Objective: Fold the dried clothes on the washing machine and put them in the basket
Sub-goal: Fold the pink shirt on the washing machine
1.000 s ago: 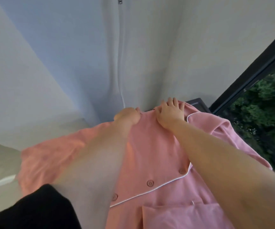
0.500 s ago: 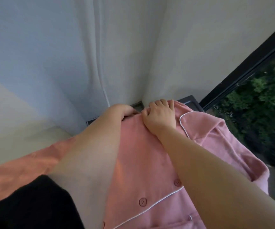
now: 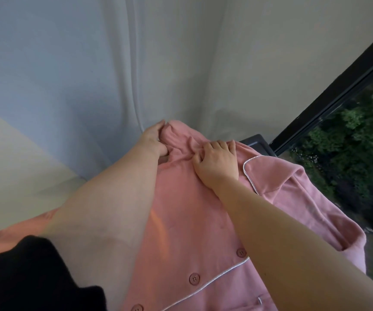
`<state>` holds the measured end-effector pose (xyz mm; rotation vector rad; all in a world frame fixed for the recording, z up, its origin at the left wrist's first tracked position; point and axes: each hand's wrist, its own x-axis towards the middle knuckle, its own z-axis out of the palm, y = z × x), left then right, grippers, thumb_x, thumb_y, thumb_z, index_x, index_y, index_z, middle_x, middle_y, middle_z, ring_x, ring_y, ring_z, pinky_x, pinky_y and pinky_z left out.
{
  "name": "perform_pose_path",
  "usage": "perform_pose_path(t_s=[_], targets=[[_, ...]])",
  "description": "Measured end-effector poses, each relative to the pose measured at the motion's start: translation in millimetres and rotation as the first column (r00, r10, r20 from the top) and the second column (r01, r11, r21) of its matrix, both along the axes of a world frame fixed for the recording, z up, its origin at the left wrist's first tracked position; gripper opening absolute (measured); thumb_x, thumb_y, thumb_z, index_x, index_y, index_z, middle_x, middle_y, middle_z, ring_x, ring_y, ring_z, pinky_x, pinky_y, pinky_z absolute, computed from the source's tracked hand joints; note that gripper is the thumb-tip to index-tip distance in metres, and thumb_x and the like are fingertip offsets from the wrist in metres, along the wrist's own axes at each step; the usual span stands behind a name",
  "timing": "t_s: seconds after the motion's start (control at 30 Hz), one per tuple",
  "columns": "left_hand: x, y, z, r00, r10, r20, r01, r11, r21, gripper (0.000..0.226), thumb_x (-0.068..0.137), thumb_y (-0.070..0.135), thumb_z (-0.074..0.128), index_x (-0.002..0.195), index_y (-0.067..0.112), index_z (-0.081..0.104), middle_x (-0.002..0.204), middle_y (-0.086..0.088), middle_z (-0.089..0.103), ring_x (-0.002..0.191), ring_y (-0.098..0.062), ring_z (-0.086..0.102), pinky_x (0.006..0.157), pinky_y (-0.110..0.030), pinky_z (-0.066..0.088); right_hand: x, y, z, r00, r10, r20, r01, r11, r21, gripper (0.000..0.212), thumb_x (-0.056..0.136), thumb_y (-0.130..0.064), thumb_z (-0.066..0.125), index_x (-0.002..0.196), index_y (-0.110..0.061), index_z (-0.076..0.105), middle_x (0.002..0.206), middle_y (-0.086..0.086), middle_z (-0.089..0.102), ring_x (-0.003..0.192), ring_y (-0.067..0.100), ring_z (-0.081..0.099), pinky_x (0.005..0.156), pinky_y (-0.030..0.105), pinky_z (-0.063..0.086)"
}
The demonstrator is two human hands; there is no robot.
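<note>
One pink shirt (image 3: 192,221), three buttons (image 3: 194,279) showing. The left hand (image 3: 153,140) pinches its bunched top edge; the right hand (image 3: 216,162) clutches cloth alongside with curled fingers.

The pink shirt (image 3: 192,221) is soft matt cloth, faintly fuzzy, edged with smooth white piping (image 3: 221,274) — its buttons (image 3: 194,278) look like dull pink plastic. Far behind, the pale curtain (image 3: 91,75) is smooth matt fabric; the dark washing machine corner (image 3: 256,142) at far right has a slight sheen.

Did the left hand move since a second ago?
Yes. Measured against the dark machine corner, the left hand has gone a little upward, lifting a bunch of the pink shirt with it.
</note>
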<state>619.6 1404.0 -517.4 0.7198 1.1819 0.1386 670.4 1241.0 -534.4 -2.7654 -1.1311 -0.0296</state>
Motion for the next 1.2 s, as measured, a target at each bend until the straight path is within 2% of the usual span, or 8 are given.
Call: perform_pose_path(t_s=[0.2, 0.37, 0.47, 0.63, 0.8, 0.93, 1.1, 1.2], targets=[[5.3, -6.1, 18.6, 0.998, -0.061, 0.029, 0.060, 0.997, 0.046, 0.023, 0.090, 0.024, 0.061, 0.071, 0.012, 0.059, 0.072, -0.005, 0.063, 0.071, -0.019, 0.058, 0.076, -0.029, 0.048, 0.2, 0.0, 3.1, 1.000, 0.011, -0.010, -0.011, 1.000, -0.006, 0.069, 0.076, -0.043, 0.010, 0.098, -0.007, 0.065, 0.104, 0.009, 0.065, 0.105, 0.028, 0.052, 0.109, 0.045, 0.023], [-5.2, -12.9, 29.2, 0.959, 0.047, 0.279, -0.086, 0.988, 0.128, 0.036, 0.087, -0.012, 0.034, 0.059, 0.004, 0.048, 0.037, -0.005, 0.050, 0.038, -0.016, 0.052, 0.046, -0.020, 0.045, 1.6, -4.4, 7.5, 0.998, 0.048, -0.049, -0.049, 0.999, -0.021, 0.066, 0.080, -0.044, 0.015, 0.112, -0.007, 0.059, 0.125, 0.009, 0.056, 0.120, 0.028, 0.045, 0.111, 0.044, 0.021], [-15.4, -17.8, 32.6, 0.926, 0.111, 0.361, -0.140, 0.989, 0.055, 0.028, 0.085, -0.010, 0.030, 0.075, 0.004, 0.052, 0.061, -0.008, 0.060, 0.059, -0.021, 0.058, 0.055, -0.022, 0.050, 4.7, -12.6, 11.4, 0.992, 0.096, -0.086, -0.089, 0.993, 0.079, 0.057, 0.083, -0.043, 0.036, 0.117, -0.003, 0.056, 0.133, 0.014, 0.049, 0.124, 0.034, 0.041, 0.110, 0.043, 0.025], [-23.4, -31.8, 46.2, 0.902, 0.123, 0.413, -0.108, 0.992, -0.059, 0.043, 0.101, 0.033, 0.035, 0.120, 0.001, 0.056, 0.112, -0.019, 0.063, 0.089, -0.027, 0.064, 0.067, -0.032, 0.056, 6.4, -34.1, 29.0, 0.999, 0.025, 0.021, -0.030, 0.975, 0.222, 0.041, 0.086, -0.033, 0.044, 0.105, -0.001, 0.060, 0.114, 0.015, 0.058, 0.110, 0.035, 0.048, 0.101, 0.038, 0.034], [-24.8, -42.8, 52.1, 0.920, 0.095, 0.381, -0.106, 0.994, 0.009, 0.019, 0.099, 0.004, 0.041, 0.095, 0.002, 0.059, 0.119, -0.019, 0.060, 0.120, -0.028, 0.053, 0.100, -0.038, 0.045, 4.1, -42.4, 45.3, 0.996, -0.043, -0.081, 0.056, 0.985, 0.160, 0.037, 0.091, -0.024, 0.040, 0.113, 0.002, 0.056, 0.119, 0.017, 0.055, 0.115, 0.034, 0.044, 0.101, 0.037, 0.031], [-40.4, -44.8, 66.5, 0.908, 0.057, 0.414, -0.103, 0.991, 0.090, 0.031, 0.089, -0.015, 0.037, 0.089, 0.007, 0.058, 0.091, -0.011, 0.061, 0.100, -0.026, 0.058, 0.092, -0.037, 0.048, 5.6, -57.7, 63.0, 0.965, -0.108, -0.240, 0.142, 0.982, 0.129, 0.038, 0.086, -0.006, 0.042, 0.123, -0.001, 0.050, 0.125, 0.016, 0.051, 0.117, 0.032, 0.041, 0.098, 0.035, 0.034], [-58.1, -55.7, 88.0, 0.896, -0.069, 0.440, -0.025, 0.979, 0.204, 0.043, 0.090, -0.013, 0.045, 0.126, 0.009, 0.053, 0.090, -0.003, 0.063, 0.080, -0.014, 0.062, 0.085, -0.031, 0.050, 11.5, -48.4, 91.1, 0.819, -0.080, -0.569, 0.244, 0.945, 0.218, 0.061, 0.081, 0.002, 0.041, 0.141, -0.013, 0.039, 0.137, 0.016, 0.048, 0.119, 0.033, 0.051, 0.093, 0.034, 0.044], [-67.8, -64.6, 97.0, 0.912, -0.210, 0.353, 0.083, 0.936, 0.342, 0.048, 0.087, -0.018, 0.042, 0.123, 0.010, 0.055, 0.070, 0.003, 0.068, 0.059, -0.008, 0.064, 0.054, -0.020, 0.054, 11.3, -35.3, 112.3, 0.688, 0.010, -0.726, 0.278, 0.920, 0.276, 0.067, 0.083, 0.010, 0.048, 0.146, -0.009, 0.032, 0.144, 0.013, 0.042, 0.126, 0.025, 0.047, 0.090, 0.025, 0.040]])
